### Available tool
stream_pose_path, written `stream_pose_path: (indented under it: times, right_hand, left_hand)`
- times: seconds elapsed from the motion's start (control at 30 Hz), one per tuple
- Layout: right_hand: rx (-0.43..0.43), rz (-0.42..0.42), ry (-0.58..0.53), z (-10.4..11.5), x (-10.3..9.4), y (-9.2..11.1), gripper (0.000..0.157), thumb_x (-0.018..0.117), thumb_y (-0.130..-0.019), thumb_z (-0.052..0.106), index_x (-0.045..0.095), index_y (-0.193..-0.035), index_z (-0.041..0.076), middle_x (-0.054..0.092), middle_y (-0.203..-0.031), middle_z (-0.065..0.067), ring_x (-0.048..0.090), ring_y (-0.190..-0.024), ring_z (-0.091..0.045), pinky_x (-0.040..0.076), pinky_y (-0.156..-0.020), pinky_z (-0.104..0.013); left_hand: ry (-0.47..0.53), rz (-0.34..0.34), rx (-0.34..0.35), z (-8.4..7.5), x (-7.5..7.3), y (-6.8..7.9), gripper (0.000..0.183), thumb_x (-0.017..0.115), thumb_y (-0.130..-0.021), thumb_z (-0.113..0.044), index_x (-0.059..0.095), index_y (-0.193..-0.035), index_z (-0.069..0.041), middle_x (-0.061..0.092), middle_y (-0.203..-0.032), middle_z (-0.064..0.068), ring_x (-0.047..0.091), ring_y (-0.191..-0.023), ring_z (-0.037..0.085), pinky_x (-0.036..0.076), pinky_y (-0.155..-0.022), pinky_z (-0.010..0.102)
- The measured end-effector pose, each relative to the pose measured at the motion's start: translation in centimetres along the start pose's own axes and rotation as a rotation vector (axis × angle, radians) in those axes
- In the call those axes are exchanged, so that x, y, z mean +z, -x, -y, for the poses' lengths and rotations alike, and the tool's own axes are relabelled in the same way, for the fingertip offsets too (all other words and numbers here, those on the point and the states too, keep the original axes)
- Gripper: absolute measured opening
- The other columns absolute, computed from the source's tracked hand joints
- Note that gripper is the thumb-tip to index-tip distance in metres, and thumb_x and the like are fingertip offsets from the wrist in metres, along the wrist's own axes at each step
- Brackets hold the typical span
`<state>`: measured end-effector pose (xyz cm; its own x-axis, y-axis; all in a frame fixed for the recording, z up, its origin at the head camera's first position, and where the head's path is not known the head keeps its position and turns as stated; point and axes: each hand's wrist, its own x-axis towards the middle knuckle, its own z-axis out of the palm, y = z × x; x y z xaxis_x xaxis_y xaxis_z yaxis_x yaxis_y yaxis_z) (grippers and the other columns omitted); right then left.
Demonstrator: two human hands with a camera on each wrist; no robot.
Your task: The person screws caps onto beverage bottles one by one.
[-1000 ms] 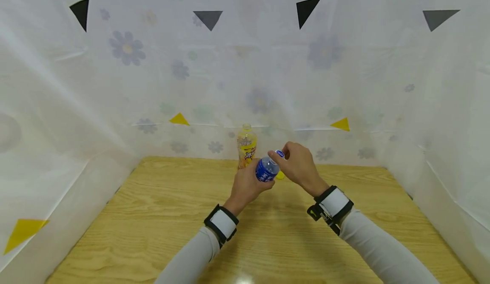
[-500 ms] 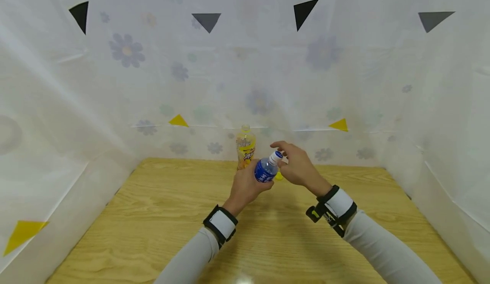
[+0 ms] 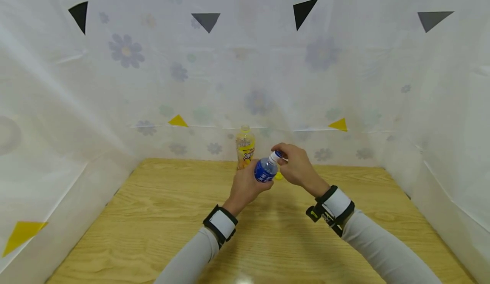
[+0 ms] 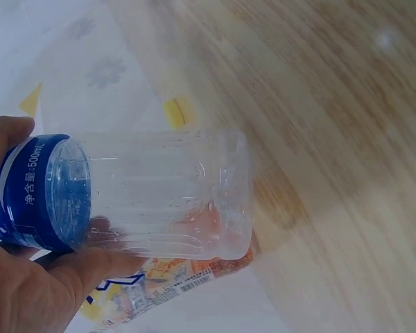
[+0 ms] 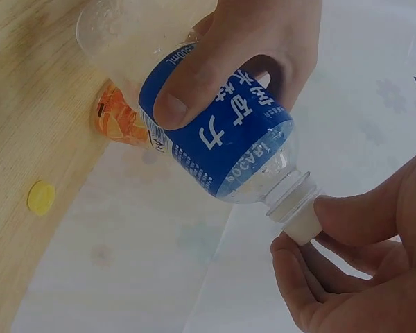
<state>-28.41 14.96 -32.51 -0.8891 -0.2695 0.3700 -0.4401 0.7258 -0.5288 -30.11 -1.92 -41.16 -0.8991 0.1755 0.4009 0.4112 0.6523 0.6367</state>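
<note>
A clear plastic bottle with a blue label (image 3: 265,171) is tilted above the table, its neck leaning right. My left hand (image 3: 246,186) grips it round the label; the left wrist view shows droplets inside the bare lower part. A white cap (image 5: 303,223) with a blue top sits on the bottle's mouth. My right hand (image 3: 297,165) pinches that cap between thumb and fingers, as the right wrist view (image 5: 360,243) makes plain. Behind my left hand stands an uncapped bottle with a yellow and orange label (image 3: 245,146), its lower part hidden in the head view.
A yellow bottle cap (image 5: 41,198) lies on the wooden table (image 3: 160,224), just beyond the held bottle. White flower-patterned sheeting (image 3: 252,63) encloses the table at the back and both sides, with black, grey and yellow triangles on it.
Half a second ago my right fingers were spread off the white cap; now they have closed on it again. My left hand and the bottle have stayed nearly still.
</note>
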Motion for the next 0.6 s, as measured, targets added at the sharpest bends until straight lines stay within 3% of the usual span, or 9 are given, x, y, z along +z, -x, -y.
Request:
stream_pose_path:
  times: [0.23,0.47,0.6]
  right_hand:
    - [0.038,-0.018,0.032,0.1,0.1,-0.1,0.029,0.061,-0.099,0.01,0.064,-0.124,-0.003,0.067,-0.108,-0.019,0.065,-0.097,-0.034,0.056,-0.083,-0.049]
    - [0.026,-0.082,0.07,-0.6,0.3,-0.1,0.029,0.065,-0.099,0.029,0.063,-0.094,0.001,0.062,-0.086,-0.013,0.057,-0.074,-0.025,0.047,-0.065,-0.038]
    - [0.024,-0.095,0.08,-1.0,0.5,-0.2,0.035,0.066,-0.099,0.036,0.059,-0.087,0.004,0.056,-0.078,-0.01,0.049,-0.065,-0.022,0.039,-0.059,-0.033]
  left_hand:
    - [0.002,0.003,-0.011,-0.1,-0.1,0.0,0.063,0.086,-0.079,-0.036,0.059,-0.132,-0.015,0.073,-0.112,0.008,0.072,-0.097,0.023,0.058,-0.079,0.039]
    - [0.009,-0.001,-0.004,-0.2,0.0,0.0,0.061,0.086,-0.079,-0.034,0.059,-0.13,-0.014,0.073,-0.111,0.008,0.072,-0.097,0.024,0.058,-0.079,0.04]
    - [0.011,0.003,-0.002,-0.2,0.1,0.1,0.06,0.086,-0.08,-0.034,0.059,-0.13,-0.014,0.073,-0.111,0.008,0.072,-0.097,0.023,0.058,-0.079,0.04]
